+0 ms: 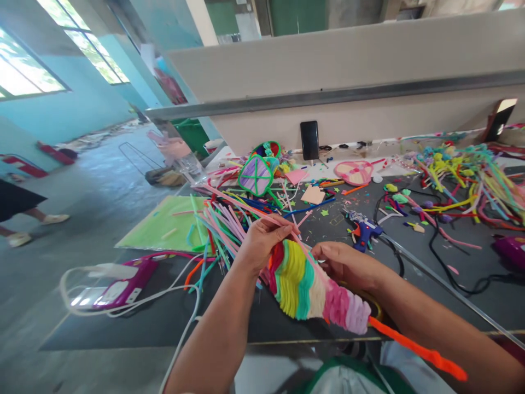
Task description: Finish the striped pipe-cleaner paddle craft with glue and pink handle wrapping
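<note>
A striped pipe-cleaner craft in red, yellow, teal, cream, pink and lilac rows is held at a slant above the table's near edge. From its narrow lower end sticks an orange pipe cleaner. My left hand is closed at the wide upper end, thumb and finger pinching a pink pipe cleaner that lies along the craft's upper edge. On the far side of that edge, my right hand has its fingers curled against the craft; its fingertips are partly hidden.
Loose pipe cleaners lie beyond my left hand, by a green sheet. A purple power strip with white cables sits left. Right are a blue glue gun and a metal rod. A phone leans against the partition.
</note>
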Motion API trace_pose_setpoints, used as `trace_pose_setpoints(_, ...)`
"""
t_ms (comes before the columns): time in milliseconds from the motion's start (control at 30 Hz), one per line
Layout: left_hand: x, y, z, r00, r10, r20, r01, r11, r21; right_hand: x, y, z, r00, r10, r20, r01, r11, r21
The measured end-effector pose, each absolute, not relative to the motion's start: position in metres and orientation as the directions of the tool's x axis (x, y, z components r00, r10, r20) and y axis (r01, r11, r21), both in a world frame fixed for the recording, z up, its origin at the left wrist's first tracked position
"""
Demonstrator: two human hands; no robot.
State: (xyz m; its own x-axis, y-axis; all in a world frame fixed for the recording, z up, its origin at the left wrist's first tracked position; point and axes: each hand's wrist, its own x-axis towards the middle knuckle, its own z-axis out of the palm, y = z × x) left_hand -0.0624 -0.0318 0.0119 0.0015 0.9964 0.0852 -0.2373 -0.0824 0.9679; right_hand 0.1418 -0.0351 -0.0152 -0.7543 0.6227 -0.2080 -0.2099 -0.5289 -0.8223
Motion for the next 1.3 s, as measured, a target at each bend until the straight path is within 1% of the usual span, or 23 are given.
trace_pose_setpoints(167,-0.059,-0.027,0.001,0.044,0.997,0.057,-0.180,-0.048,0.982,0.136,-0.037,-0.023,-0.801,0.596,-0.057,-0.202,-0.358,-0.911)
trace_pose_setpoints(300,-0.059,-0.029,0.002,0.075,0.996,0.040,-0.177,-0.026,0.984,0.134,-0.032,-0.031,-0.817,0.574,-0.060,-0.165,-0.332,-0.929)
trace_pose_setpoints(333,-0.060,-0.030,0.004,0.100,0.995,0.031,-0.167,-0.014,0.986,0.135,-0.031,-0.033,-0.804,0.591,-0.064,-0.153,-0.310,-0.938)
trace_pose_setpoints(400,-0.062,-0.032,0.006,0.172,0.985,0.012,-0.127,0.010,0.992,0.137,-0.028,-0.036,-0.771,0.635,-0.049,-0.117,-0.218,-0.969)
trace_pose_setpoints(500,-0.064,-0.032,0.006,0.294,0.956,-0.016,0.010,0.014,1.000,0.138,-0.027,-0.036,-0.747,0.664,-0.004,-0.057,-0.071,-0.996)
trace_pose_setpoints(533,-0.064,-0.032,0.006,0.313,0.950,-0.016,0.052,0.000,0.999,0.138,-0.027,-0.035,-0.753,0.658,0.002,-0.051,-0.055,-0.997)
trace_pose_setpoints(600,-0.064,-0.030,0.004,0.314,0.949,-0.011,0.098,-0.020,0.995,0.138,-0.028,-0.032,-0.771,0.637,-0.006,-0.070,-0.093,-0.993)
trace_pose_setpoints(667,-0.065,-0.030,0.004,0.285,0.958,-0.015,0.084,-0.009,0.996,0.138,-0.030,-0.029,-0.786,0.617,-0.026,-0.092,-0.158,-0.983)
trace_pose_setpoints(733,-0.066,-0.031,0.007,0.265,0.964,-0.025,0.039,0.015,0.999,0.138,-0.032,-0.026,-0.787,0.615,-0.047,-0.084,-0.182,-0.980)
trace_pose_setpoints(800,-0.068,-0.032,0.010,0.255,0.967,-0.014,-0.024,0.021,0.999,0.139,-0.034,-0.024,-0.764,0.644,-0.053,-0.040,-0.129,-0.991)
trace_pose_setpoints(867,-0.069,-0.033,0.012,0.264,0.965,-0.005,-0.085,0.028,0.996,0.139,-0.036,-0.022,-0.726,0.687,-0.039,0.015,-0.040,-0.999)
trace_pose_setpoints(933,-0.071,-0.033,0.011,0.302,0.953,-0.018,-0.101,0.051,0.994,0.139,-0.038,-0.020,-0.695,0.719,-0.008,0.056,0.043,-0.998)
trace_pose_setpoints(1033,-0.074,-0.034,0.008,0.345,0.937,-0.056,-0.020,0.067,0.998,0.139,-0.040,-0.018,-0.679,0.734,0.028,0.063,0.096,-0.993)
trace_pose_setpoints(1200,-0.074,-0.033,0.006,0.369,0.928,-0.053,0.092,0.020,0.996,0.139,-0.040,-0.019,-0.672,0.741,0.008,0.037,0.044,-0.998)
trace_pose_setpoints(1300,-0.074,-0.032,0.007,0.387,0.921,-0.045,0.131,-0.007,0.991,0.140,-0.038,-0.021,-0.686,0.727,0.044,0.040,0.098,-0.994)
